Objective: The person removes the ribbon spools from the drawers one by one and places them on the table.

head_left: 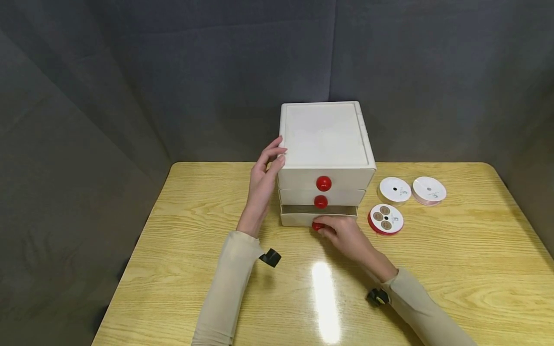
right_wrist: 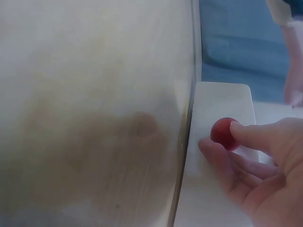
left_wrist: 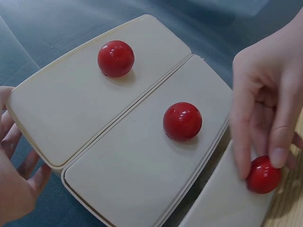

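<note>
A white three-drawer cabinet (head_left: 324, 134) stands at the back of the table, each drawer front bearing a round red knob. My right hand (head_left: 346, 235) pinches the bottom drawer's red knob (left_wrist: 263, 175) between thumb and fingers. That bottom drawer (head_left: 296, 219) sticks out a little, with a narrow dark gap above its front. The middle drawer with its knob (left_wrist: 182, 121) and the top drawer with its knob (left_wrist: 116, 58) are closed. Against the cabinet's left side and upper edge rests my left hand (head_left: 264, 178), its fingers loosely extended.
Right of the cabinet lie three ribbon spools: a white-faced one with pale ribbon (head_left: 395, 190), another with pinkish ribbon (head_left: 428, 190), and one with red ribbon (head_left: 386, 219). A dark cloth (head_left: 216, 86) hangs behind the wooden table (head_left: 182, 250).
</note>
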Available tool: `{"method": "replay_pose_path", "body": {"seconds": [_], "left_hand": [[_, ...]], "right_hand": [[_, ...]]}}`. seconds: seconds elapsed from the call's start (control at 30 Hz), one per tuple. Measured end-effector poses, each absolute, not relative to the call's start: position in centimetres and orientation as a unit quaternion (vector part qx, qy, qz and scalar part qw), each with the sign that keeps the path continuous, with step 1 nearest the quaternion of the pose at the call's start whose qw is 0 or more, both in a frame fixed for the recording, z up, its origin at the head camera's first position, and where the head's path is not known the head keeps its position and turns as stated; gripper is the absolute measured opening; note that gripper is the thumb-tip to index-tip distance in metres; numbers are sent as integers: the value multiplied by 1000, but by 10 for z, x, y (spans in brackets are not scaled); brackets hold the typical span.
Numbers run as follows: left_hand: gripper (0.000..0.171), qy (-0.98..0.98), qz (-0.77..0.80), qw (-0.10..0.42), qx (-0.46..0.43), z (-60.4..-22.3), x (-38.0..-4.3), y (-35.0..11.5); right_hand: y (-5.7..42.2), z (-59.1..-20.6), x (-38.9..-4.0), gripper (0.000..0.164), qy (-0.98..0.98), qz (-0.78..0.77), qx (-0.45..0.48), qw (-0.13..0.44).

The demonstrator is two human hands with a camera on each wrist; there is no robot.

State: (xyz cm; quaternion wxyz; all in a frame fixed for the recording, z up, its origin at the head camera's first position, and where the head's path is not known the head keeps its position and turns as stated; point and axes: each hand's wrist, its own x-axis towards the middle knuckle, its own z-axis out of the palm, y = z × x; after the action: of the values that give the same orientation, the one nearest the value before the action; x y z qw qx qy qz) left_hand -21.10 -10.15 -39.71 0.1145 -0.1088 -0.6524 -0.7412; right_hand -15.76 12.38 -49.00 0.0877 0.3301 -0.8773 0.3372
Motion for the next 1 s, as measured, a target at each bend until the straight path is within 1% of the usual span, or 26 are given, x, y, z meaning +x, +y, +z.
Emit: {"method": "replay_pose_path", "body": {"seconds": [0.3,0.53,1.0], "left_hand": [[27,-651,-743,111,-110,-398,-212,-102],[28,-653,-742,112,-106,-398,-211,-101],[27,-656,-740,112,-101,-398,-211,-101]], "right_hand": [[128,-486,-132,25,-875,329,349,67],[132,-482,-115,26,-869,341,357,37],[133,-482,-94,26,-863,336,377,37]]}}
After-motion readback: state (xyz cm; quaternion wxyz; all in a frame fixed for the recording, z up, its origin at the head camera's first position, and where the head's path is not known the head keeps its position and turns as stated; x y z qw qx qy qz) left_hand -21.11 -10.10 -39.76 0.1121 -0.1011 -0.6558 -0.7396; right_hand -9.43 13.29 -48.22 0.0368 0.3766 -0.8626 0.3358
